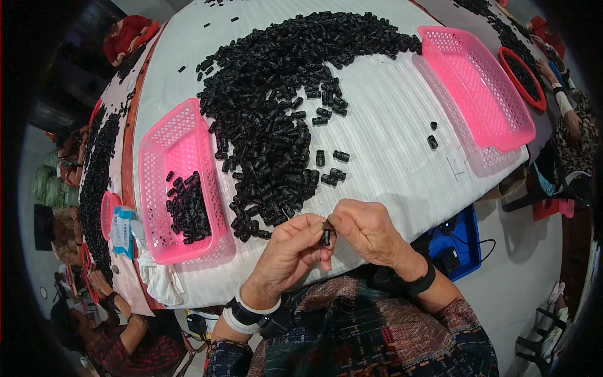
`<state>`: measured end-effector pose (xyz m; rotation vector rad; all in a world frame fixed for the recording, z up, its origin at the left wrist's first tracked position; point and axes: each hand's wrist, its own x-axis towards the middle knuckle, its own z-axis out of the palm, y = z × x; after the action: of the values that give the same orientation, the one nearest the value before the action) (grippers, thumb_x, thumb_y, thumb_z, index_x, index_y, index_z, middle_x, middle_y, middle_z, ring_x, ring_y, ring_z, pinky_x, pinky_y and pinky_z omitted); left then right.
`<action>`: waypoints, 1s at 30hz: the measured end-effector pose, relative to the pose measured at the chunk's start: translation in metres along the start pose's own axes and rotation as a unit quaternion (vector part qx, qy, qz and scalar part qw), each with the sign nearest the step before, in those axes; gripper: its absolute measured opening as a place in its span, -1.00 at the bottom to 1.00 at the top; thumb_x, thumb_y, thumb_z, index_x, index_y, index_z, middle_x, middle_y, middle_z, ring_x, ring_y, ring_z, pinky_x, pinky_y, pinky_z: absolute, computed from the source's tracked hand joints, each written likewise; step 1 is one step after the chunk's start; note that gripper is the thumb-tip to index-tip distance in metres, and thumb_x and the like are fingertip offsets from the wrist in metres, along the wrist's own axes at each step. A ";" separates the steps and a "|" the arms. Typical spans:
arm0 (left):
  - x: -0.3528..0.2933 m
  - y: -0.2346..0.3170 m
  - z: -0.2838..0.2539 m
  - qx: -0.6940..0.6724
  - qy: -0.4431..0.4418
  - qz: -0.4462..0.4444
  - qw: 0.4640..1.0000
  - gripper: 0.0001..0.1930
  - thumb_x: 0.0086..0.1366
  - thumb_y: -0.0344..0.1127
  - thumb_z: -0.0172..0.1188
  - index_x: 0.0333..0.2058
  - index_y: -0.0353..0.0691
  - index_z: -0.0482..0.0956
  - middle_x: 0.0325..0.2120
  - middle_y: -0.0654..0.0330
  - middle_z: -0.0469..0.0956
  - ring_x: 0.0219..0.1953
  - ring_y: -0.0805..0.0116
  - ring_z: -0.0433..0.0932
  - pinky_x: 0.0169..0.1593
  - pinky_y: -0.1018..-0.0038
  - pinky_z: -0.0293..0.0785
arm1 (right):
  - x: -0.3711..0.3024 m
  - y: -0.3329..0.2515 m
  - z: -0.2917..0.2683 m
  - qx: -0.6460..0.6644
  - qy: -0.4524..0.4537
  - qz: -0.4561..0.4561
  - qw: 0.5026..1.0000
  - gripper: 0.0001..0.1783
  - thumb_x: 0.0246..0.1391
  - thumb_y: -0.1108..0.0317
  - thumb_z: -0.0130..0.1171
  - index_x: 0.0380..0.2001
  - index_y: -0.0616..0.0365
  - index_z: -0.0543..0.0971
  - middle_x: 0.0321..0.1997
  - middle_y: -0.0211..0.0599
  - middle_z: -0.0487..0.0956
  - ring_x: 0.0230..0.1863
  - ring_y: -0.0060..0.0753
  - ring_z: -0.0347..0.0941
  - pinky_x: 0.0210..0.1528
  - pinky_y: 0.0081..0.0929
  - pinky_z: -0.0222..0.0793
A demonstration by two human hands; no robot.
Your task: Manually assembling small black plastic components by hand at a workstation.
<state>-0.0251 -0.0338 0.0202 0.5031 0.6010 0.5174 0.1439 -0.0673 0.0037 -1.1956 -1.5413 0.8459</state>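
Close to the table's near edge, my left hand (290,250) pinches a small black cylindrical piece (326,238) between thumb and fingers. Opposite it, my right hand (369,231) is closed, its thumb and forefinger pinching at the upper end of the same piece; the fingertips partly hide it. Just beyond my hands spreads a large heap of similar black pieces (270,138), with several loose ones (333,176) at its right side. A pink perforated basket (151,188) on the left holds a small pile of black pieces (188,210).
Another pink basket (474,88) stands at the far right, with two loose pieces (433,142) nearby. A blue crate (468,242) with cables sits below the table's right edge. A blue-and-white packet (123,232) and white cloth (158,276) lie left. Other people work at both sides.
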 end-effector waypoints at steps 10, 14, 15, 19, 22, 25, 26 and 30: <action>0.006 -0.003 -0.002 -0.008 0.010 -0.010 1.000 -0.79 0.26 -0.33 0.01 -0.31 -0.42 0.40 -0.49 0.14 0.45 -0.54 0.49 0.44 -0.46 0.51 0.52 | -0.002 0.012 0.004 -0.011 0.012 -0.012 1.000 -0.66 0.11 0.22 -0.01 -0.65 0.19 0.45 -0.69 -0.28 0.40 -0.65 -0.27 0.38 -0.63 -0.44 0.26; 0.008 -0.002 -0.002 -0.009 0.017 -0.014 1.000 -0.80 0.27 -0.34 0.00 -0.30 -0.42 0.40 -0.50 0.14 0.44 -0.55 0.49 0.43 -0.46 0.51 0.52 | 0.000 0.014 0.003 -0.031 0.007 -0.016 0.999 -0.67 0.10 0.22 0.00 -0.66 0.19 0.45 -0.69 -0.28 0.40 -0.65 -0.26 0.38 -0.63 -0.43 0.26; 0.009 -0.003 -0.004 -0.014 0.017 -0.014 1.000 -0.80 0.27 -0.34 -0.01 -0.30 -0.42 0.40 -0.50 0.15 0.43 -0.55 0.50 0.43 -0.46 0.51 0.52 | 0.000 0.016 0.003 -0.049 0.010 -0.024 0.998 -0.67 0.10 0.22 0.00 -0.66 0.18 0.45 -0.69 -0.28 0.40 -0.65 -0.26 0.38 -0.63 -0.42 0.26; 0.010 -0.005 -0.005 -0.026 0.033 -0.027 0.999 -0.80 0.27 -0.35 -0.02 -0.29 -0.41 0.40 -0.51 0.16 0.42 -0.56 0.51 0.42 -0.46 0.51 0.52 | -0.001 0.021 0.005 -0.075 0.006 -0.031 0.997 -0.67 0.09 0.22 0.01 -0.67 0.17 0.45 -0.69 -0.28 0.40 -0.66 -0.26 0.37 -0.64 -0.40 0.26; 0.011 -0.008 -0.008 -0.039 0.031 -0.030 0.998 -0.80 0.27 -0.35 -0.01 -0.29 -0.41 0.40 -0.52 0.16 0.42 -0.56 0.51 0.41 -0.47 0.50 0.51 | 0.000 0.021 0.005 -0.085 0.003 -0.035 0.996 -0.67 0.09 0.22 0.01 -0.68 0.17 0.43 -0.70 -0.28 0.40 -0.66 -0.25 0.37 -0.64 -0.39 0.26; 0.011 -0.010 -0.013 -0.047 0.024 -0.039 0.998 -0.80 0.27 -0.34 -0.01 -0.29 -0.41 0.40 -0.53 0.17 0.42 -0.56 0.51 0.41 -0.47 0.51 0.50 | 0.000 0.021 0.004 -0.124 -0.017 -0.033 0.992 -0.66 0.08 0.23 0.01 -0.69 0.16 0.42 -0.70 -0.27 0.40 -0.66 -0.25 0.38 -0.64 -0.39 0.25; 0.012 -0.010 -0.014 -0.048 0.024 -0.039 0.998 -0.80 0.27 -0.34 -0.01 -0.29 -0.41 0.40 -0.53 0.17 0.42 -0.56 0.51 0.41 -0.47 0.51 0.50 | 0.000 0.022 0.003 -0.125 -0.018 -0.032 0.992 -0.66 0.08 0.23 0.01 -0.69 0.16 0.42 -0.70 -0.27 0.40 -0.66 -0.25 0.38 -0.64 -0.39 0.25; 0.012 -0.010 -0.014 -0.031 0.027 -0.032 0.999 -0.80 0.27 -0.32 -0.01 -0.31 -0.39 0.40 -0.53 0.18 0.42 -0.56 0.52 0.41 -0.48 0.51 0.49 | 0.000 0.020 0.003 -0.126 -0.023 -0.041 0.991 -0.67 0.08 0.22 0.01 -0.69 0.15 0.42 -0.69 -0.26 0.42 -0.66 -0.23 0.38 -0.64 -0.37 0.25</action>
<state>-0.0222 -0.0303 -0.0001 0.4105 0.6484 0.4883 0.1463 -0.0619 -0.0154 -1.2897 -1.7633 0.6418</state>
